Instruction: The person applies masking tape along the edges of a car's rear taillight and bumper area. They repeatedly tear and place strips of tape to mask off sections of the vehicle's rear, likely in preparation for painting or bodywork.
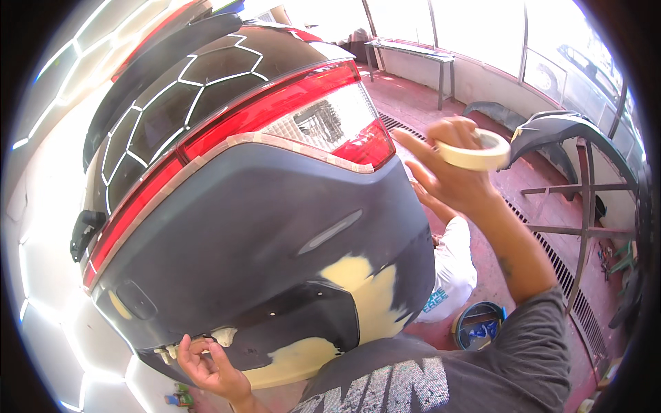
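Observation:
My right hand [458, 162] is raised beside the tail light [323, 124], its curled fingers holding a roll of cream masking tape [475, 158]. Two digits of that hand point out toward the light's outer corner. Strips of masking tape [275, 141] follow the light's lower border on the grey tailgate [227, 199]. Low on the left, my left hand [210, 368] is loosely curled, thumb apart, with nothing visible in it. It is close to a crumpled, pale covered piece [224, 336] at the tailgate's recess; whether they touch is unclear.
Yellowish filler patches [375, 289] mark the sanded bodywork. Beyond the car's right corner a co-worker in a white shirt [454, 265] is low down, near a dark bucket [478, 325]. A bumper [571, 127] rests on a metal stand [585, 186]. A floor grate [551, 251] crosses the reddish floor.

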A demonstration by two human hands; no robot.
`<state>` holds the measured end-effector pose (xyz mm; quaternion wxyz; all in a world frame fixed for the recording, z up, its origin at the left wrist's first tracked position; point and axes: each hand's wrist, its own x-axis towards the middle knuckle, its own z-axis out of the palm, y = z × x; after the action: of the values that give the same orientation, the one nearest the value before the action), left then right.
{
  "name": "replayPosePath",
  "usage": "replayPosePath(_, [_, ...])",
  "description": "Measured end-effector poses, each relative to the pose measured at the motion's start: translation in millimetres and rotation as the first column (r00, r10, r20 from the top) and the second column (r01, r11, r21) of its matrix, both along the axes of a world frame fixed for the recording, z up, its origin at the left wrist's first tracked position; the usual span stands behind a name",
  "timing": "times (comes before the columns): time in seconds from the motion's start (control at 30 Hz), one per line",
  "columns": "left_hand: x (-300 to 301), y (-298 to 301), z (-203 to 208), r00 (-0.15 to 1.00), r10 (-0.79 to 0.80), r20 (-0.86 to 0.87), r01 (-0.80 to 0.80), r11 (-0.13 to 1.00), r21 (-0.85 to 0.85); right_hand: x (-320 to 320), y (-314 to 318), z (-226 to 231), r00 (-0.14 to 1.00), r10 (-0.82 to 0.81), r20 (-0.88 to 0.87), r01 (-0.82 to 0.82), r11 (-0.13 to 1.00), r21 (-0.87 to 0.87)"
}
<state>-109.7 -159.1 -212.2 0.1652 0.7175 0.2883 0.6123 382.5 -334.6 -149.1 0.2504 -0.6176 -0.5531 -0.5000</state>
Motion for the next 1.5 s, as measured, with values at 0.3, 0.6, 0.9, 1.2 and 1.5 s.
replayPosePath(0.3, [67.3, -17.6, 30.7, 0.905, -0.380, -0.193, 0.401, 0.912, 0.086, -139.5, -42.1, -77.3, 0.041, 0.737, -0.675, -0.200, 0.668, 0.717])
replayPosePath(0.6, [177.8, -44.1, 82.2, 0.639, -0.532, -0.555, 0.696, 0.707, 0.123, -144.7, -48.9, -82.3, 0.022, 0.605, -0.796, -0.693, 0.583, 0.424])
replayPosePath(0.9, [215.5, -57.7, 92.8, 0.512, -0.541, -0.667, 0.797, 0.588, 0.135, -147.1, -54.4, -80.6, 0.288, 0.540, -0.791, -0.697, 0.684, 0.214])
replayPosePath(1.2, [215.3, -54.2, 80.7, 0.503, -0.565, -0.654, 0.794, 0.601, 0.091, -157.0, -52.2, -78.0, 0.379, 0.495, -0.782, -0.633, 0.755, 0.171])
replayPosePath(1.5, [214.6, -55.6, 71.8, 0.529, -0.593, -0.607, 0.772, 0.633, 0.054, -153.4, -47.6, -80.5, 0.418, 0.524, -0.742, -0.640, 0.750, 0.168])
